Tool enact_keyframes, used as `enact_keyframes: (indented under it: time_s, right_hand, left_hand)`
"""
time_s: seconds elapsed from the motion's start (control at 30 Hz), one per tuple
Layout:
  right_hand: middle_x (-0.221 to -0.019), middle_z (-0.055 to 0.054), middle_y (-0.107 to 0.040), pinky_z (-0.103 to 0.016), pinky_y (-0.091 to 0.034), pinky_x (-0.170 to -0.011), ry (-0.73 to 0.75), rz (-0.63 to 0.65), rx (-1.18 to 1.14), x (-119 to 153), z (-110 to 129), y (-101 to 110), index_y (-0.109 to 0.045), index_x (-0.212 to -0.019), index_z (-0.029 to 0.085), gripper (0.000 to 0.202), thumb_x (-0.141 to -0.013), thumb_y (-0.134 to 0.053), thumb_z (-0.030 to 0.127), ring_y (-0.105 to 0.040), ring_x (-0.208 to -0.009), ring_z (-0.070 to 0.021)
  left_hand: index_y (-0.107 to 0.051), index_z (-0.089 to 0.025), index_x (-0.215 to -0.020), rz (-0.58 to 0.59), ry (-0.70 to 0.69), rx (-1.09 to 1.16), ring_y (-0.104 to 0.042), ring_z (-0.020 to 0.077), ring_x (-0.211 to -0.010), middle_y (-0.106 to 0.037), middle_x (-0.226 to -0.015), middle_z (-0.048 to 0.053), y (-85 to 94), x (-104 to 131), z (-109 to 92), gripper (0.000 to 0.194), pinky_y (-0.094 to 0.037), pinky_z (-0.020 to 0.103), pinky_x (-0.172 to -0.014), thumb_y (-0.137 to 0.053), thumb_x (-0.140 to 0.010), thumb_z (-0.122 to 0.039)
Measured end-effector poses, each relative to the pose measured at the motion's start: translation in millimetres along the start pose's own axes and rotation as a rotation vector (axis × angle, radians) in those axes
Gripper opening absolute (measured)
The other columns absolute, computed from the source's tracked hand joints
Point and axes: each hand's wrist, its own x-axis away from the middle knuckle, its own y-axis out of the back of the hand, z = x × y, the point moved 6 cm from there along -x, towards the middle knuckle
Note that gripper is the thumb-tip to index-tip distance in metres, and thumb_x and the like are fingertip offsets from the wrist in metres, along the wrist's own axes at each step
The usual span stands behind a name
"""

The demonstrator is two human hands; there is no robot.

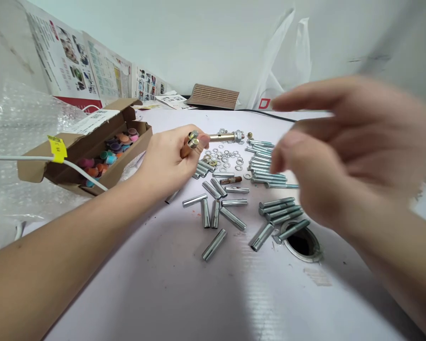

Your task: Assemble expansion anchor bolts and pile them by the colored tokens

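Note:
My left hand [173, 154] is closed around a few gold-coloured expansion bolts [224, 138]. One points right with a nut [238, 136] and washer near its end; two threaded ends [193, 142] stick out toward me. My right hand [326, 142], blurred by motion, hovers at the right with thumb and index finger apart and nothing visible between them. Beneath the hands, silver metal sleeves [214, 245] lie scattered on the white table [156, 284]. Long bolts [270, 177] lie in a row, partly behind my right hand. Loose washers [226, 165] are spread beyond the sleeves.
A cardboard box [110, 177] of colourful small pieces stands at the left, beside bubble wrap [14, 166]. A white cable [28, 158] crosses before it. A round table hole [307, 251] lies under one bolt. Behind are corrugated cardboard [213, 96] and a plastic bag [270, 80].

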Motion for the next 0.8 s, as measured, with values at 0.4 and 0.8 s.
enact_keyframes:
  time_s: [0.4,0.8]
  right_hand:
    - [-0.094,-0.005,-0.071,-0.03,-0.046,-0.074,0.166,0.39,0.003,-17,-37,-43,-0.069,-0.109,0.018,0.028,-0.1,-0.055,0.04,-0.063,-0.081,-0.0163]
    - [-0.065,-0.004,-0.061,-0.033,-0.037,-0.056,-0.185,0.157,0.514,-51,-58,45,-0.073,-0.087,0.019,0.027,-0.095,-0.056,0.039,-0.05,-0.056,-0.0149]
  left_hand:
    - [-0.076,-0.024,-0.095,0.121,-0.139,0.024,-0.045,0.0117,-0.054,-0.06,-0.061,-0.002,-14.5,8,-9,0.028,-0.035,0.024,-0.056,-0.052,-0.093,-0.039]
    - [-0.071,-0.021,-0.118,0.168,-0.112,0.115,-0.035,0.0092,-0.045,-0.049,-0.053,-0.005,-12.5,7,-8,0.034,-0.033,0.024,-0.051,-0.051,-0.094,-0.036]
